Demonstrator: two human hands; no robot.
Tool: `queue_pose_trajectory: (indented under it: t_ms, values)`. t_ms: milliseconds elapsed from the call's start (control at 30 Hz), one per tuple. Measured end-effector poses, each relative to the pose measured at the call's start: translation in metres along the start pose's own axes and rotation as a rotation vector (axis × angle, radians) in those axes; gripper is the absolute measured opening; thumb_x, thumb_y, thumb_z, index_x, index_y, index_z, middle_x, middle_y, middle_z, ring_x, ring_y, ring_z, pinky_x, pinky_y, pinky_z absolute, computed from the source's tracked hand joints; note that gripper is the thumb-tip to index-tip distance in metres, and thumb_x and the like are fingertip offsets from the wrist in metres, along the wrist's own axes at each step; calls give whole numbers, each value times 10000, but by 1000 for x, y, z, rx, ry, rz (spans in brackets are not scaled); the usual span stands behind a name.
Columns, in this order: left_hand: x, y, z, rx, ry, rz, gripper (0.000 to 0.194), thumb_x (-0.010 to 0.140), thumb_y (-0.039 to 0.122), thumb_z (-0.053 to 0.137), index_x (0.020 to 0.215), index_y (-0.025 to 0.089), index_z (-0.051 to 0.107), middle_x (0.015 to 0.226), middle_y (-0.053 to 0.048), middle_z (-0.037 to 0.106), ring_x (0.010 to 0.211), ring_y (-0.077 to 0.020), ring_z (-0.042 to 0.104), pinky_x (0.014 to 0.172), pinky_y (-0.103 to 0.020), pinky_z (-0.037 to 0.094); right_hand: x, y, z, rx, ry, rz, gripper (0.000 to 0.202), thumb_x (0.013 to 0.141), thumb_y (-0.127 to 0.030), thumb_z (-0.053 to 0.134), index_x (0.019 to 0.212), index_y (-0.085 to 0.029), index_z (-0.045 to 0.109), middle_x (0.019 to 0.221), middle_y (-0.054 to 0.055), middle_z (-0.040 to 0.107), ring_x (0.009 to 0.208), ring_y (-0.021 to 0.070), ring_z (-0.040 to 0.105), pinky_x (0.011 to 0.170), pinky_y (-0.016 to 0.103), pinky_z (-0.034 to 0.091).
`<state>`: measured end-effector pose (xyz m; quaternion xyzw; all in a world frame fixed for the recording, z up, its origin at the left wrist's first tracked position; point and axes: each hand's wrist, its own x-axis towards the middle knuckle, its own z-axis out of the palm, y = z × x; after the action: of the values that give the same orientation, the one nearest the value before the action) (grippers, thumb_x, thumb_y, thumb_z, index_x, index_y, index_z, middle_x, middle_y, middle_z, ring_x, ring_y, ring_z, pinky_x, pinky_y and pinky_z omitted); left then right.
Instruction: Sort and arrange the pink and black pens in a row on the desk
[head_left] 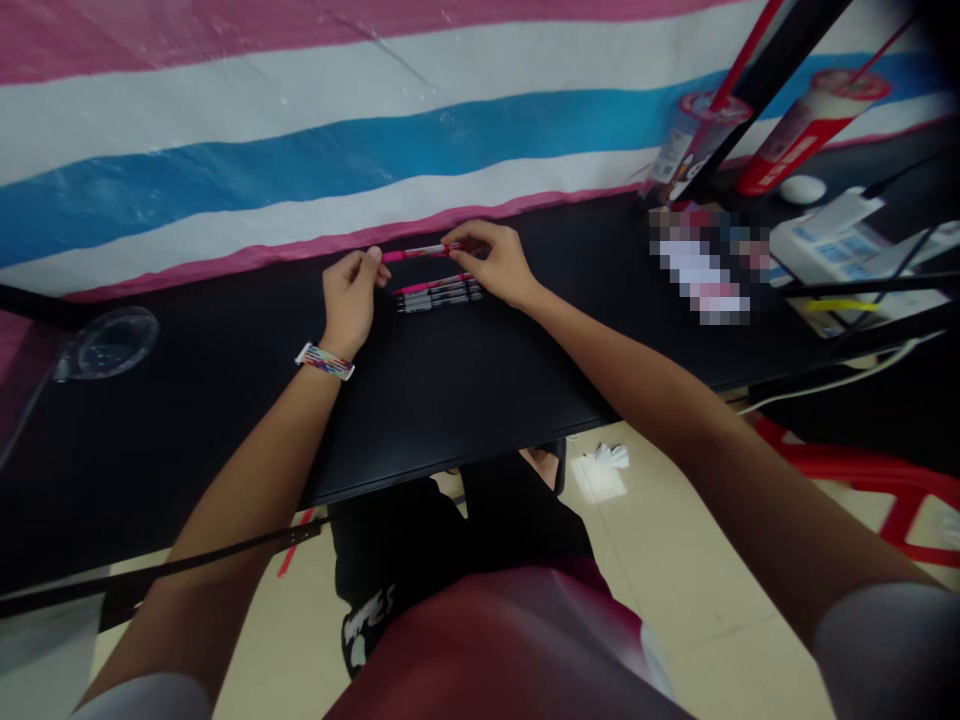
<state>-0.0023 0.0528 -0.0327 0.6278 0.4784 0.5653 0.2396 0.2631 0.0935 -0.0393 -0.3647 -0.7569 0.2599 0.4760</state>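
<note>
A pink and white pen (420, 253) lies crosswise between my hands, near the back of the black table. Its pink left end is pinched in the fingers of my left hand (354, 295), which has a colourful band on the wrist. The fingers of my right hand (495, 262) are closed on its other end. Just in front of that pen, several pens (439, 296) lie side by side in a row, a pink one at the back and dark grey ones nearer me.
On the black table (450, 390) a clear round lid (116, 343) lies at the left. Two cups with red straws, a clear one (694, 145) and a red one (802, 140), stand at the back right, near a white power strip (847, 240) with cables. A striped sheet (337, 170) hangs behind.
</note>
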Motion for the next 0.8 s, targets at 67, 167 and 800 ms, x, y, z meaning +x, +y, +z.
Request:
queue_pose_trajectory:
  t_ms: [67,167,800]
  values:
    - [-1,2,0,22,5,-5,627,1023,743,702,642,246,670,610,-11,585,636,-180,594,682,-350,518,1,-1,-1,45,10,30,344,968,-547,829,1141,-251,838,1205,104,845,1171,342,780,1072,547,648]
    - [-2,1,0,-1,17,-31,704,1003,801,685,568,254,596,541,-8,493,617,-196,580,638,-357,496,1,-2,-2,111,20,70,418,922,-614,869,1116,-246,834,1193,117,845,1194,359,779,1086,554,651]
    - [-2,10,5,-215,35,-186,828,1039,669,733,464,252,309,431,65,242,459,-114,455,617,-296,500,-4,-12,-3,52,136,-104,203,1040,-481,780,1082,-293,846,1165,73,846,1219,321,778,1166,577,616]
